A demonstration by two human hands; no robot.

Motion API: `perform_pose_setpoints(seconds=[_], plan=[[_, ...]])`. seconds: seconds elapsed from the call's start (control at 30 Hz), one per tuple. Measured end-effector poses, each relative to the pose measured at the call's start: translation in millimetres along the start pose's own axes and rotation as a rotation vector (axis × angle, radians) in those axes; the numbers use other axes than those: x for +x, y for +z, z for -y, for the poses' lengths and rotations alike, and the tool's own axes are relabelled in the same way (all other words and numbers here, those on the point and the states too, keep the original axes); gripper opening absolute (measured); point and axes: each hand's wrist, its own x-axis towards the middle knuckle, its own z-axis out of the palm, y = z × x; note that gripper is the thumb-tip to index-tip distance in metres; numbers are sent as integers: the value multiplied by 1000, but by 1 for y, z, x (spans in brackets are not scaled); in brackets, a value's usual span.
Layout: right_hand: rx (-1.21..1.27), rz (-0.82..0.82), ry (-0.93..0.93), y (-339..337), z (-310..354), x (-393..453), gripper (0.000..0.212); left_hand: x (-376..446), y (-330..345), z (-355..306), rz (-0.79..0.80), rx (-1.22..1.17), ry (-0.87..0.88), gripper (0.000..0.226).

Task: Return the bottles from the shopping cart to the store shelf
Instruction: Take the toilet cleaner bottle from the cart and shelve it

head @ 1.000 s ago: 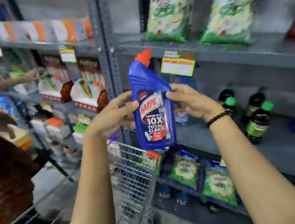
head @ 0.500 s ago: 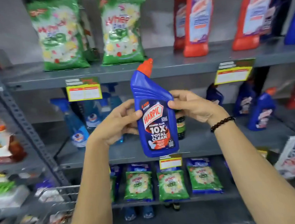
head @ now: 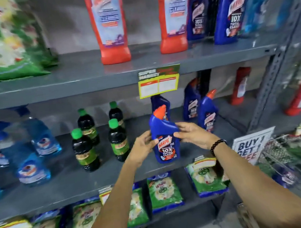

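Note:
A blue Harpic bottle [head: 164, 137] with an orange-red cap stands upright near the front edge of the grey middle shelf [head: 97, 179]. My left hand [head: 143, 145] grips its left side and my right hand [head: 192, 134] grips its right side; a dark bead bracelet circles the right wrist. More blue Harpic bottles [head: 207, 113] stand just behind and to the right on the same shelf. Whether the held bottle's base touches the shelf is unclear.
Dark bottles with green caps [head: 83, 147] stand left of my hands, blue spray bottles [head: 42, 138] further left. Red and blue Harpic bottles [head: 111, 24] line the upper shelf. Green detergent bags [head: 164, 191] fill the lower shelf. A wire basket [head: 290, 151] and a sign sit at right.
The view has swung right and nearer the shelves. Both hands have carried the blue bottle forward and down from mid-air to the middle shelf, beside the other blue bottles.

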Motion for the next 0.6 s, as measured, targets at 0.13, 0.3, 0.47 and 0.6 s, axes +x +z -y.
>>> perform_pose_setpoints(seconds=[0.13, 0.3, 0.47, 0.6], plan=[[-5, -22, 32, -44, -19, 35, 44, 56, 31, 10, -77, 33, 20, 44], [29, 19, 65, -74, -35, 70, 41, 98, 47, 21, -149, 42, 28, 40], [51, 57, 43, -77, -43, 85, 45, 107, 47, 32, -207, 55, 28, 41], [52, 36, 3, -78, -44, 82, 50, 104, 51, 37, -267, 44, 25, 40]])
